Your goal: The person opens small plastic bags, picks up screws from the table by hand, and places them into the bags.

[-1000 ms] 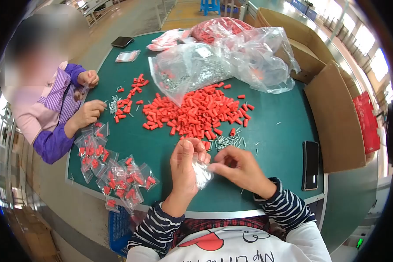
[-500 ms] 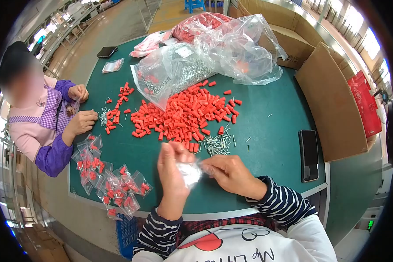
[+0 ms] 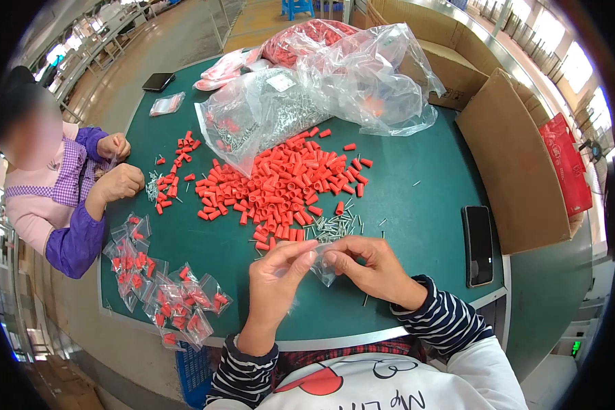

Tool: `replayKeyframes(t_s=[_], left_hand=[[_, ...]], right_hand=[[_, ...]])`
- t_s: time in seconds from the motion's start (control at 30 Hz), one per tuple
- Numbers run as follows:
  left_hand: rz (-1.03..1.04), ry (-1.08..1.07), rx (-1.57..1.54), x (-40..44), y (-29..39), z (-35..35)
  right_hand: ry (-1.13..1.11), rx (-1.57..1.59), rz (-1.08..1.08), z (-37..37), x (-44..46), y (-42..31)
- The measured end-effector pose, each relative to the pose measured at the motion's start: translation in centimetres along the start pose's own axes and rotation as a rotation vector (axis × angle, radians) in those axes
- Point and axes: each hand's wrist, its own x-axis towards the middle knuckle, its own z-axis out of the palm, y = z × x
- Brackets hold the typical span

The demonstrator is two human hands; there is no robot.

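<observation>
A small clear plastic bag [image 3: 325, 268] is held between my two hands near the table's front edge. My left hand [image 3: 280, 277] pinches its left side with thumb and fingers. On its right side my right hand [image 3: 367, 266] closes thumb and forefinger on the plastic. Just beyond my fingers lie loose silver screws [image 3: 338, 225], and behind them a large pile of red caps [image 3: 277, 181]. Filled small bags with red pieces [image 3: 184, 304] lie to the left of my left hand.
Large clear bags [image 3: 287, 102] of screws and red caps lie at the back. A phone [image 3: 478, 246] and cardboard box [image 3: 516, 164] are at right. A co-worker's hands [image 3: 119, 181] work at left, by another small pile. A second phone [image 3: 158, 82] lies back left.
The small bag has left my left palm and is now between both hands' fingertips. My left hand's fingers have closed toward my right hand. The view has shifted slightly.
</observation>
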Motion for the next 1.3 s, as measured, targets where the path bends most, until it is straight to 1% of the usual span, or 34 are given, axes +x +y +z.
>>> replayKeyframes(t_s=[0.07, 0.17, 0.27, 0.37, 0.47, 0.57, 0.67, 0.77, 0.87, 0.97, 1.07, 1.17, 1.27, 1.3], left_hand=[[0.040, -0.018, 0.023, -0.1, -0.1, -0.1], [0.194, 0.018, 0.121, 0.0, -0.7, -0.3], [0.237, 0.057, 0.152, -0.2, -0.4, -0.1], [0.303, 0.033, 0.231, -0.3, -0.8, -0.2], [0.344, 0.024, 0.238, -0.2, -1.4, 0.0], [0.392, -0.009, 0.417, -0.4, -1.6, -0.3], [0.489, -0.033, 0.516, -0.3, -1.8, -0.2], [0.397, -0.065, 0.506, -0.2, -1.7, 0.0], [0.227, -0.058, 0.419, -0.3, -0.4, 0.8], [0.357, -0.078, 0.360, 0.3, -2.2, 0.3], [0.242, -0.092, 0.435, 0.0, -2.0, -0.2], [0.197, -0.018, 0.383, 0.0, -1.9, 0.2], [0.191, 0.038, 0.501, 0.0, -1.5, -0.2], [0.180, 0.039, 0.462, 0.0, -1.4, -0.2]], right_hand=[[-0.044, -0.044, 0.024, -0.3, 0.0, -0.3], [0.076, -0.141, -0.195, 0.1, 0.2, -1.0], [0.233, -0.226, -0.309, 0.1, 0.4, -1.5], [0.106, -0.215, -0.330, -0.5, 0.0, -1.2], [0.074, -0.183, -0.263, -0.2, -0.2, -1.8], [0.075, -0.162, -0.249, -0.1, -0.2, -1.9], [0.046, -0.196, -0.277, -0.4, -0.1, -1.5], [0.066, -0.196, -0.305, -0.4, 0.0, -1.1], [0.085, -0.325, -0.327, -0.9, 0.1, -1.2], [0.118, -0.453, -0.479, -0.8, 0.3, -0.3], [0.141, -0.540, -0.540, -0.4, 0.1, 0.1], [0.125, -0.558, -0.545, -0.3, -0.1, -0.5], [0.110, -0.561, -0.523, -0.4, -0.2, -0.7], [0.124, -0.542, -0.517, -0.4, -0.2, -0.7]])
